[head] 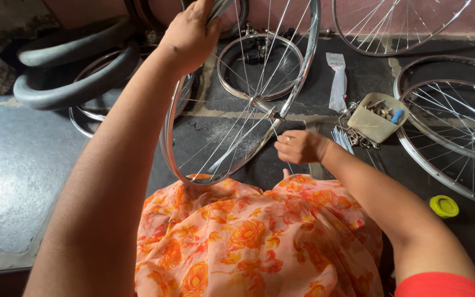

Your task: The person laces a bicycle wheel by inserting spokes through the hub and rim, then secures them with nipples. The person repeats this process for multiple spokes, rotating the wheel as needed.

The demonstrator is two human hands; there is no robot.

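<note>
Head view: a person sits over a bicycle wheel (237,104) held upright at the centre of the frame.
Wheel: bright chrome rim, round and thin, tilted slightly; its lower edge rests on orange flowered cloth (248,236) over the lap.
Spokes: fine straight steel wires (232,140) running from the small metal hub (262,105) to the rim; some are laced, some parts open.
Left hand: (191,33) at top centre, fingers curled shut around the upper rim.
Right hand: (298,146) right of centre, just below the hub, fingertips pinched together on the end of one spoke; a ring shows on one finger.
Tub: (377,116) beige plastic, squarish, right of the wheel, holding small metal parts and a blue piece.
Loose spokes: (343,137) a bundle of thin wires on the floor beside the tub.
Bag: (337,82) clear crumpled plastic, upper right of centre.
Tyres: (72,71) black matte rubber, stacked at upper left.
Other wheels: (457,132) spoked, shiny, flat on the floor at right.
Cap: (444,206) round, yellow-green, at lower right.
Floor: (23,165) dark grey, smooth, scuffed.
</note>
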